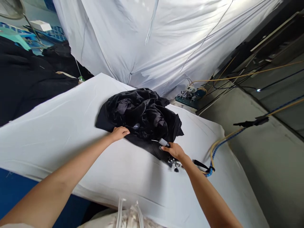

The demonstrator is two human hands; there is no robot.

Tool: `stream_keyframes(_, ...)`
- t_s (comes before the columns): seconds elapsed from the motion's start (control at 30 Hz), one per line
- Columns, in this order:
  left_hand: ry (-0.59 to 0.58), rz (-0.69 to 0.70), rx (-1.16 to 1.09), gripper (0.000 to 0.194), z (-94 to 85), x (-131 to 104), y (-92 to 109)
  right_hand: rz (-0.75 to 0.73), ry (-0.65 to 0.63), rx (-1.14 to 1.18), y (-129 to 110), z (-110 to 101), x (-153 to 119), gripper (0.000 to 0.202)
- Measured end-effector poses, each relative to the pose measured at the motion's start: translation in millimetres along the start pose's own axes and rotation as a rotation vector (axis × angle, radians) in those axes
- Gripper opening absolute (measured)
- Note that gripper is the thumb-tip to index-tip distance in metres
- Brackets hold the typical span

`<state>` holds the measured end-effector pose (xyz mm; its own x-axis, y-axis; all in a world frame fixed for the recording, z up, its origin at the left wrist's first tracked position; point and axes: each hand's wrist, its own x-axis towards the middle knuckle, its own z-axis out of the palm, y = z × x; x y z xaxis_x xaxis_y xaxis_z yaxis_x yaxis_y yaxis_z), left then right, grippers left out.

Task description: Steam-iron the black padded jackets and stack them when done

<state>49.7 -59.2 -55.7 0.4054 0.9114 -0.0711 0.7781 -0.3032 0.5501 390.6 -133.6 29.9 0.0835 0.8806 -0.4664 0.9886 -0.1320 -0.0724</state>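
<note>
A crumpled black garment (147, 110) with a small round label near its front edge lies on the white-covered table (114, 167). My left hand (120, 133) is closed on the garment's near edge, left of the label. In my right hand (174, 150) is the handle of an iron (164, 143), its fingers wrapped round it. The iron rests over the garment's lower right edge, and its base is partly hidden. A blue and yellow hose (213, 155) runs up to the right from beside the iron.
White sheeting (154, 41) hangs behind the table. Dark cloth (30, 76) is piled at the left. A small machine (190, 93) stands beyond the table's back right edge, with cables near it. The hose crosses the right side.
</note>
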Motion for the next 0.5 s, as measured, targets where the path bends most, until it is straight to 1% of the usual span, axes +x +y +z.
stream_keyframes(0.03,0.007,0.010,-0.003,0.025,-1.5,0,-3,-0.017,-0.008,-0.019,-1,0,-1,0.060)
stream_keyframes(0.1,0.004,0.080,0.051,0.020,-0.6,-2,-4,-0.035,-0.023,-0.038,-5,0,-4,0.060)
stream_keyframes(0.17,-0.004,0.179,0.117,0.018,5.7,-4,4,-0.034,-0.035,-0.023,-11,0,-6,0.062)
stream_keyframes(0.23,0.011,0.215,0.137,0.022,15.8,-4,17,-0.022,-0.036,0.006,-17,2,-8,0.066)
stream_keyframes(0.3,0.042,0.158,0.140,0.036,25.8,-1,28,-0.017,-0.032,0.013,-22,3,-10,0.066)
stream_keyframes(0.37,0.045,0.073,0.153,0.051,32.1,4,34,-0.042,-0.018,-0.012,-28,5,-11,0.063)
stream_keyframes(0.43,-0.005,0.031,0.153,0.057,33.9,10,35,-0.078,-0.002,-0.047,-33,7,-12,0.061)
stream_keyframes(0.5,-0.043,0.026,0.130,0.063,32.4,13,34,-0.088,0.009,-0.069,-39,7,-13,0.061)
